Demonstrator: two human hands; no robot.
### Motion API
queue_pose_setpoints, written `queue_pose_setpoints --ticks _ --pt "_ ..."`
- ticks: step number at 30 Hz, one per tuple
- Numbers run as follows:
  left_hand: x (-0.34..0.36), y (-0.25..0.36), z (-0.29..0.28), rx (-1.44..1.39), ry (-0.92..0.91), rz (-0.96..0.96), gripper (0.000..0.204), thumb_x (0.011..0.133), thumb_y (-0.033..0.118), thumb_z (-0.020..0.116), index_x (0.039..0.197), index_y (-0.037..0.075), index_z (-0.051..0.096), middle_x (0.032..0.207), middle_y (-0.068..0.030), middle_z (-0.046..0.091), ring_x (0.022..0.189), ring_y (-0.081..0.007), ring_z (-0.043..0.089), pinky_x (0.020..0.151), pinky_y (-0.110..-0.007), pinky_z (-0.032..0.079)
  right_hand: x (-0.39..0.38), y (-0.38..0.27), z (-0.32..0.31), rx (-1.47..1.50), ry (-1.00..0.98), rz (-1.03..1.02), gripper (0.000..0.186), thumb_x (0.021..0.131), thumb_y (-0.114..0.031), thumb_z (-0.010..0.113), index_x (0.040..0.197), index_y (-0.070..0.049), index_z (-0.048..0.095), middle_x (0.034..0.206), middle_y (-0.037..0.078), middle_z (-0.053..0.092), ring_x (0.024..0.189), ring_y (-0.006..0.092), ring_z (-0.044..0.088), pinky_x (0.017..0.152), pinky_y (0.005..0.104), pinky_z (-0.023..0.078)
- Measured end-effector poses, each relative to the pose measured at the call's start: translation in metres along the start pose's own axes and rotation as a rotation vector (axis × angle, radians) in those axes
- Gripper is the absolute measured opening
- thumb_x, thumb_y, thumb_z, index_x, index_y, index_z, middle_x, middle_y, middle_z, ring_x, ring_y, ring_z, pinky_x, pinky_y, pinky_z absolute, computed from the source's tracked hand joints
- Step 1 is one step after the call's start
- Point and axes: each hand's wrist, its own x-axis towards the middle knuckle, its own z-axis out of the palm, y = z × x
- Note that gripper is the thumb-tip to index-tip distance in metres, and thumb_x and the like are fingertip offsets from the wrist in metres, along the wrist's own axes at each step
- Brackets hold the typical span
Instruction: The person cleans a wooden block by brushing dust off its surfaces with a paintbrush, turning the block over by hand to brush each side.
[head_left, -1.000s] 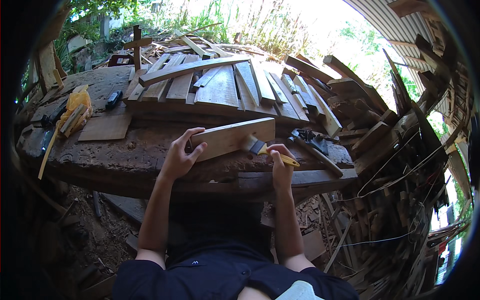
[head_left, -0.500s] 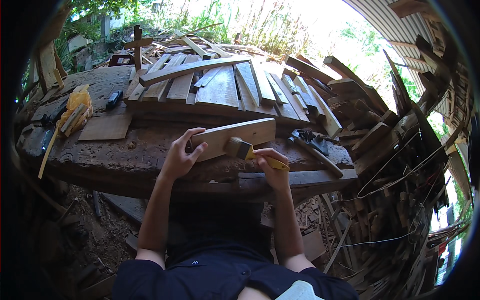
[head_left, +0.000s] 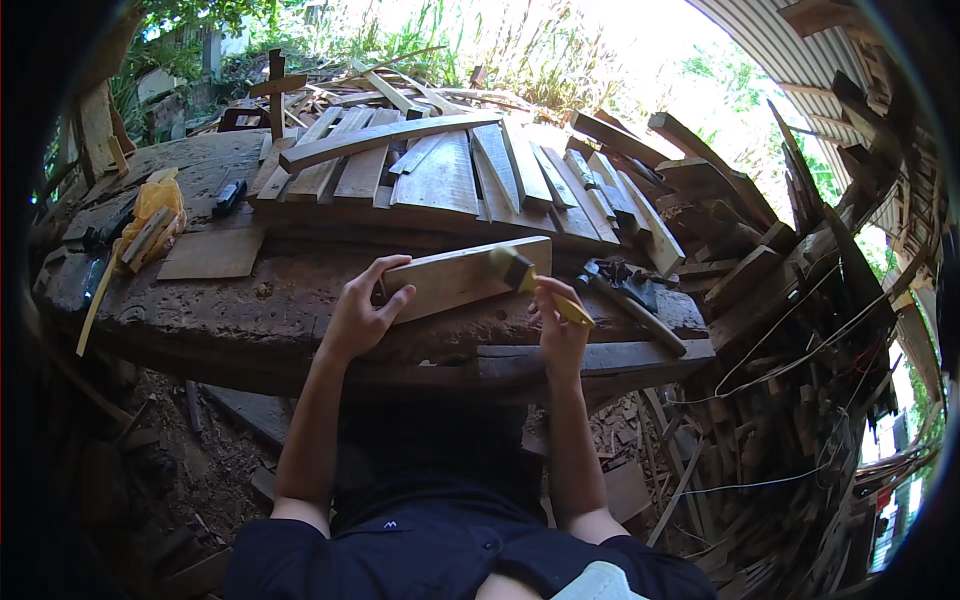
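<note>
A short pale wooden board (head_left: 450,279) is tilted up on its edge over the rough workbench. Gripping its left end is my left hand (head_left: 364,312), the thumb on the near face and the fingers curled over the top. My right hand (head_left: 558,318) is closed around the yellow handle of a paintbrush (head_left: 521,271). The bristles lie against the board's face near its right end, slightly smeared by motion. To the right of that hand, a hammer-like tool with a long wooden handle (head_left: 640,314) rests on the bench beside a dark crumpled item (head_left: 622,279).
Several planks (head_left: 437,178) lie in a row along the back of the thick bench (head_left: 200,325). At the left are a yellow bag (head_left: 155,215), a black tool (head_left: 229,199) and a flat wood piece (head_left: 212,254). Scrap wood (head_left: 760,260) is heaped at the right.
My right hand and the paintbrush have moved rightward and slightly up along the board, from its middle toward its right end. The left hand and board stay in place.
</note>
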Motion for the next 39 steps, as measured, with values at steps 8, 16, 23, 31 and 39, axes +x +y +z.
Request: queue_pose_setpoints --ticks 8,16,23,31,39 --pt "0.001 -0.002 0.0 -0.018 0.014 0.034 0.041 0.098 0.019 0.075 0.136 0.007 0.066 0.106 -0.0139 0.076 0.09 -0.0174 0.068 0.084 -0.033 0.055 -0.008 -0.003 -0.007 0.072 -0.13 0.173 0.012 0.107 -0.011 0.066 0.115 -0.006 0.073 0.082 -0.002 0.065 0.064 0.0029 0.057 0.056 0.021 0.044" --pt "0.001 0.005 -0.003 -0.008 -0.017 -0.016 0.04 0.098 0.019 0.074 0.136 0.007 0.066 0.114 -0.0182 0.076 0.106 -0.0252 0.073 0.094 -0.037 0.055 -0.004 0.002 -0.014 0.094 0.094 0.197 0.012 0.106 -0.013 0.067 0.114 -0.006 0.073 0.078 -0.002 0.064 0.063 0.0026 0.056 0.056 0.021 0.044" --pt "0.001 0.008 -0.001 -0.001 -0.024 0.007 0.039 0.1 0.018 0.073 0.137 0.006 0.065 0.11 -0.0114 0.074 0.098 -0.0136 0.066 0.089 -0.031 0.054 0.005 -0.018 0.013 0.047 0.207 -0.011 0.013 0.108 -0.012 0.062 0.114 -0.006 0.072 0.07 -0.001 0.061 0.059 0.0038 0.055 0.055 0.0217 0.043" --pt "0.001 0.003 -0.002 0.014 -0.003 -0.001 0.041 0.098 0.02 0.075 0.136 0.008 0.066 0.105 -0.0168 0.076 0.091 -0.0206 0.07 0.086 -0.036 0.055 -0.003 -0.018 0.006 0.098 -0.151 0.103 0.02 0.108 -0.007 0.057 0.12 -0.005 0.072 0.075 0.001 0.064 0.061 0.0052 0.056 0.058 0.0226 0.045" --pt "0.0 0.006 -0.003 -0.01 -0.006 -0.015 0.041 0.098 0.02 0.075 0.136 0.008 0.066 0.107 -0.0171 0.076 0.094 -0.0211 0.071 0.087 -0.035 0.055 -0.002 -0.004 -0.02 0.1 -0.295 0.332 0.022 0.109 -0.013 0.056 0.124 -0.007 0.071 0.076 0.004 0.067 0.068 0.0106 0.065 0.064 0.0241 0.049"
